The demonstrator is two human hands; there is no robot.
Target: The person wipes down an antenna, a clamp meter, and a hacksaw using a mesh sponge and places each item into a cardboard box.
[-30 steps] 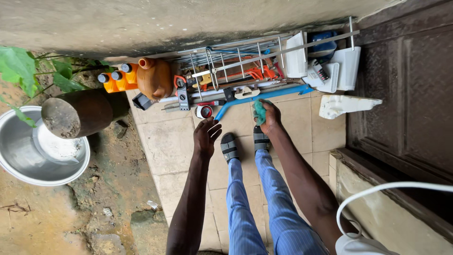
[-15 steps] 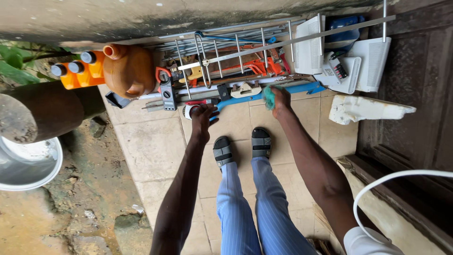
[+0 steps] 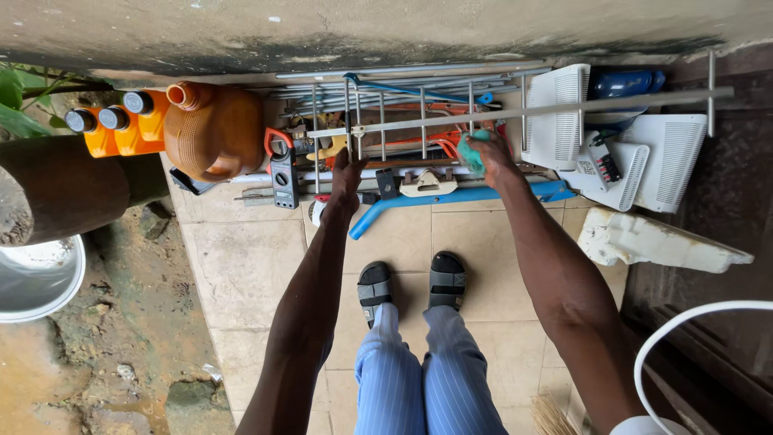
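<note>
My right hand (image 3: pixel 493 153) was clamped on a teal cloth (image 3: pixel 471 151), pressed against the clutter of tools under the metal rack (image 3: pixel 451 113) by the wall. My left hand (image 3: pixel 346 173) reached to the rack's left end, fingers on one of its upright bars; whether it gripped the bar, I couldn't tell. Hands were well apart. Just below them lay a blue pipe (image 3: pixel 451 197) along the tile edge, with a tape measure (image 3: pixel 318 211) near my left wrist. A clamp meter (image 3: pixel 283 167) sat left of that, then a brown jug (image 3: pixel 213 129) and orange bottles (image 3: pixel 121 125). White plastic panels (image 3: pixel 644 157) lay right of the rack. My sandals (image 3: pixel 412 282) stood on the tiled floor (image 3: pixel 241 258).
</note>
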